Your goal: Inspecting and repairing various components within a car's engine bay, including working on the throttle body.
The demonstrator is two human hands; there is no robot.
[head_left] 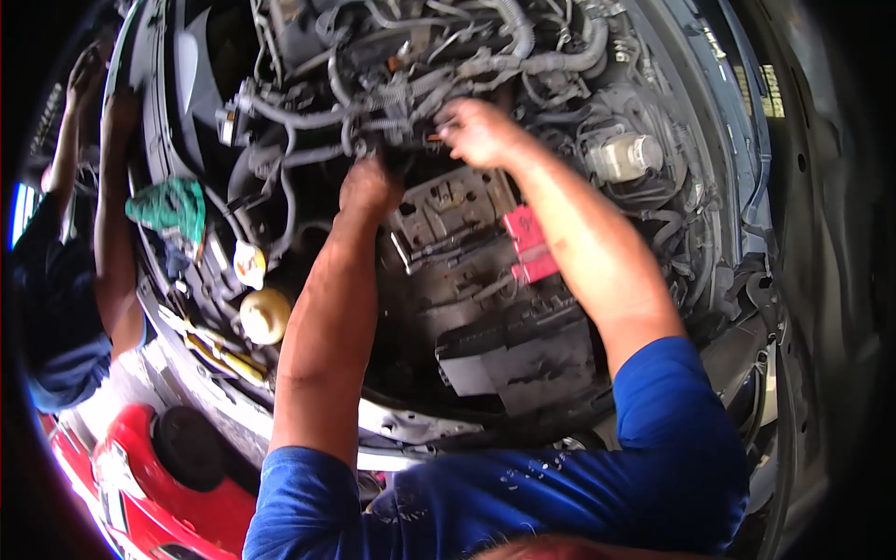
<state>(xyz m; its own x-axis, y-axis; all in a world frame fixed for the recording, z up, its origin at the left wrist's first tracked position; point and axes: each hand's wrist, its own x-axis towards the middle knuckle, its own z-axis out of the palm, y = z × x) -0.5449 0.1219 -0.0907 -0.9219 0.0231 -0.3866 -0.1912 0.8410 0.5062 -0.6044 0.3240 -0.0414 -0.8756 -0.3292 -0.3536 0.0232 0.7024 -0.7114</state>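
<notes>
In the engine bay, my left hand (371,187) reaches in among the grey hoses (315,154) above the metal battery tray (443,215); its fingertips are hidden. Higher and to the right, my right hand (476,131) has curled fingers at the wiring and hoses (401,98), beside a small orange piece (433,138); whether it grips anything is too small to make out. A red plastic cover (525,229) lies below my right forearm.
A co-worker (65,299) leans at the left fender, near a green cloth (168,210). A pale round cap (264,317), a reservoir (621,154) and a black box (513,359) sit in the bay. A red car (135,457) stands at lower left.
</notes>
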